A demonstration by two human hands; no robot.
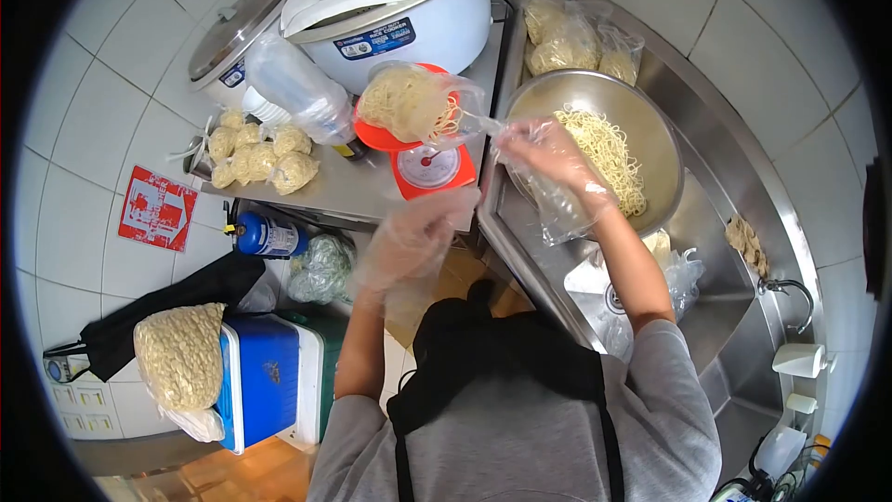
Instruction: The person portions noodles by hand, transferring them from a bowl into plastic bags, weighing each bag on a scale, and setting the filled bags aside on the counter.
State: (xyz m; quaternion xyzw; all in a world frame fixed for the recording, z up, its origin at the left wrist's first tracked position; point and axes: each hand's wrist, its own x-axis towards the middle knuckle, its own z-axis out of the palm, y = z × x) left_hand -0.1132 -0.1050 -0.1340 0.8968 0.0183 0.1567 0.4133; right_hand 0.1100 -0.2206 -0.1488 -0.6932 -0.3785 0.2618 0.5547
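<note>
A clear plastic bag of noodles (400,104) lies tilted on the red pan (373,135) of a kitchen scale (433,167). Its drawn-out neck stretches to the right, where my right hand (546,151), in a loose clear plastic glove, has its fingers closed on the end. That hand is over the left rim of a large metal bowl (660,144) holding loose noodles (604,153). My left hand (409,237), also gloved, is in front of the scale, near the counter edge. Motion blur and the glove hide its fingers.
Several bagged noodle portions (265,156) sit left of the scale; more noodle bags (569,37) stand behind the bowl. A large rice cooker (418,42) is at the back. To the right is a steel sink (734,316) with a faucet (790,297). A blue cooler (260,376) stands lower left.
</note>
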